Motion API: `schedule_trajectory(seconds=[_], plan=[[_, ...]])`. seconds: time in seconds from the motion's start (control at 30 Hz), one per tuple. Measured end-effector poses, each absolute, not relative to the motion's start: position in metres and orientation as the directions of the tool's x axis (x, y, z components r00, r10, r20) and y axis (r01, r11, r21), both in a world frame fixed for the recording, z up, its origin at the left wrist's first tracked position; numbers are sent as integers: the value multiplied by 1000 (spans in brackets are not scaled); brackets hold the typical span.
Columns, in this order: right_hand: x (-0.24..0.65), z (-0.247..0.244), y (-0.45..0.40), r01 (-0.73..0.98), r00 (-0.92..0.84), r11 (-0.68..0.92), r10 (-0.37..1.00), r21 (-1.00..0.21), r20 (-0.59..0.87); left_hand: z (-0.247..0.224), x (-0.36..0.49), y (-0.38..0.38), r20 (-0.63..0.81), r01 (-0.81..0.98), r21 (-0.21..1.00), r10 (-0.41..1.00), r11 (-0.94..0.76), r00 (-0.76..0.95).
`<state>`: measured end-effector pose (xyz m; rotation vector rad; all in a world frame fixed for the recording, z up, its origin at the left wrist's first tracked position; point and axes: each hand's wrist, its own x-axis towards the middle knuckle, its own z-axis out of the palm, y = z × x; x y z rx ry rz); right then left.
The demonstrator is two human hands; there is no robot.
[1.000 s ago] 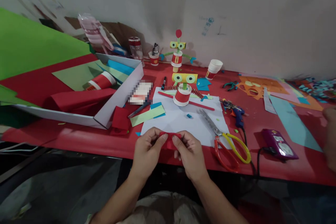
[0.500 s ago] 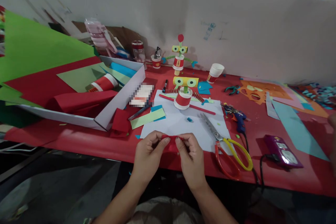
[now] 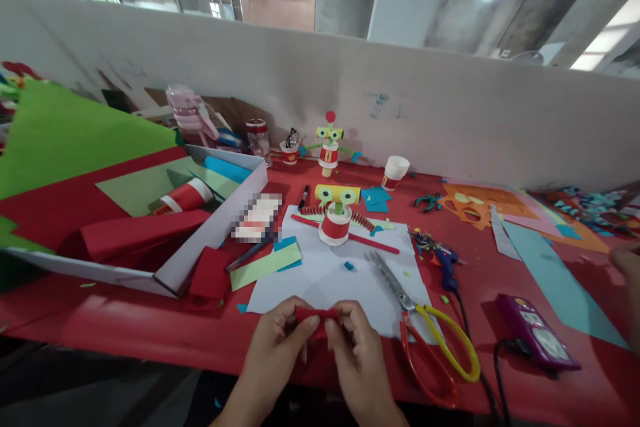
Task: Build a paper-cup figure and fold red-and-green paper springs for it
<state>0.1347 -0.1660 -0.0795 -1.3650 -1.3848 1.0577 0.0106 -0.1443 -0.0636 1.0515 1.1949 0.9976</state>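
Note:
Between my left hand [image 3: 275, 350] and my right hand [image 3: 359, 350] is a small piece of red paper [image 3: 317, 313], pinched by thumbs and fingers at both ends. Both hands are closed on it at the table's front edge, over the white sheet [image 3: 300, 283]. Beyond them stands a paper-cup robot [image 3: 334, 225] with a yellow eye piece and pleated arms. A red paper strip [image 3: 375, 243] lies by its base. A small blue pleated piece [image 3: 349, 267] rests on the sheet. To the right lie large scissors [image 3: 400, 290] with open blades, one handle red and one yellow.
A white box [image 3: 215, 230] of coloured paper stands left. A second cup robot [image 3: 329, 155] and stacked paper cups [image 3: 395, 172] stand at the back. Right are a blue glue gun [image 3: 447, 263], a purple power socket [image 3: 537, 333], orange paper [image 3: 465, 207] and another person's hand [image 3: 625, 263].
My view has tilted up, so the table and hands sit lower in the picture. Both hands still hold the red paper, which now shows as a wider folded band.

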Motion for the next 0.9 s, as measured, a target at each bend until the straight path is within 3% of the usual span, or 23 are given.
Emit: schedule_trajectory(seconds=[0.13,0.23,0.33,0.43,0.57,0.77,0.83,0.9], plan=[[167,-76,-169,334,166,34,982,-942,94,-61,1,-137,-160,-27,987,987,159,-19],[228,-76,-173,571,356,-70,919,-818,170,-61,-10,-125,-132,-101,988,976,116,-173],[286,-81,-180,832,278,-157,948,-533,155,-61,-12,-117,-202,-177,968,971,178,-125],[310,-85,-187,907,159,-116,984,-405,74,-63,-7,-115,-284,-304,920,955,246,-86],[305,-79,-187,915,43,-25,998,-403,36,-65,-4,-116,-384,-487,811,923,326,-23],[308,-64,-185,897,184,-183,982,-403,-35,-65,-7,-118,-417,-547,764,909,343,-12],[307,-61,-197,855,245,-214,970,-472,3,-65,-6,-119,-450,-563,751,891,345,-54],[296,-60,-217,755,272,-194,962,-626,30,-64,-4,-120,-469,-595,733,878,330,-91]])
